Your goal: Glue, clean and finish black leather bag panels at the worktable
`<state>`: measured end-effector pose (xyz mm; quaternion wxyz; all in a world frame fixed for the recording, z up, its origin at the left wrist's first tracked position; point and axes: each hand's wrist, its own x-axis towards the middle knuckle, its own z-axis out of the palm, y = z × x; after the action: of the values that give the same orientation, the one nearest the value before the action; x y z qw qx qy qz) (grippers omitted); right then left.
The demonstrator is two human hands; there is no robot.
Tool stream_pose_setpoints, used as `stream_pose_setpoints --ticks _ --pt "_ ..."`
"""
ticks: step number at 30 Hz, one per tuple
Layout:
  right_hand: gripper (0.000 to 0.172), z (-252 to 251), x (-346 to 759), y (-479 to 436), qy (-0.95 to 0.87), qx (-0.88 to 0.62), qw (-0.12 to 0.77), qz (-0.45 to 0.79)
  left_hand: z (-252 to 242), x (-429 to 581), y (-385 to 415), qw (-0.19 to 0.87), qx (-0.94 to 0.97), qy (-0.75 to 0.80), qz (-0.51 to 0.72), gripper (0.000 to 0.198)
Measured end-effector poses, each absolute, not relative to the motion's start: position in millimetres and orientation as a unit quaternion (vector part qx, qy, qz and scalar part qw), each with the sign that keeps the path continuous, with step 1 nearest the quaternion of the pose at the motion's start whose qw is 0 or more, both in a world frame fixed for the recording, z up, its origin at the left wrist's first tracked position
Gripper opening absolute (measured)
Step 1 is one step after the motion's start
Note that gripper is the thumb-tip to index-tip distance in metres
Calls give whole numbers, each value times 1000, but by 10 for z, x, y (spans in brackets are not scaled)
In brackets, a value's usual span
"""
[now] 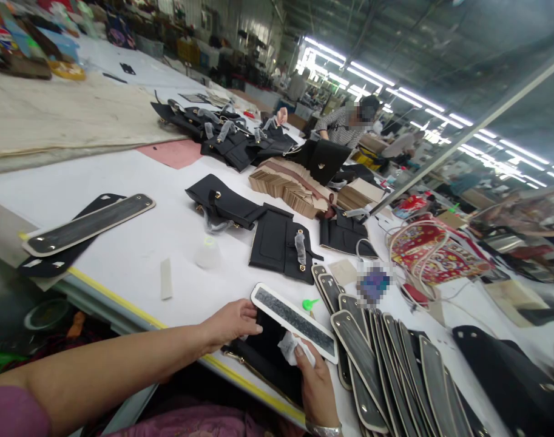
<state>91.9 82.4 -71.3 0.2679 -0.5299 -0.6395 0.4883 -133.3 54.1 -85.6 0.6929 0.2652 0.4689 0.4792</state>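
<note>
In front of me at the table edge lies a black bag piece (272, 343) with a brass zipper along its near side. Against its far side is a long strip (295, 321) with rounded ends, a white border and a dark grey middle. My left hand (233, 321) is at the left end of the black piece, fingers apart and touching its edge. My right hand (320, 385) is closed on a crumpled white cloth or tissue (292, 349), close to the strip's right end. A green-nozzled item (309, 304) lies just beyond the strip.
Many similar grey strips (395, 364) with metal studs fan out at right. Black bags (279, 243) and stacked brown card pieces (288, 185) lie farther back. At left, another strip (92, 226) rests on a black panel. A co-worker (344, 127) is across the table.
</note>
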Motion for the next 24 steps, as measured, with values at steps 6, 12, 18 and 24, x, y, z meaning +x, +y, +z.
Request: stream_pose_setpoints --ticks 6,12,18,24 --pt "42 -523 895 785 -609 -498 301 539 -698 -1177 397 670 405 448 431 28" --pt "31 214 684 819 -733 -414 282 461 -375 -1248 339 627 465 406 476 32" --pt "25 847 490 565 -821 -359 246 370 509 -1705 315 627 634 335 303 22" --pt "27 768 459 530 -684 -444 196 546 494 -1711 811 763 579 265 109 24"
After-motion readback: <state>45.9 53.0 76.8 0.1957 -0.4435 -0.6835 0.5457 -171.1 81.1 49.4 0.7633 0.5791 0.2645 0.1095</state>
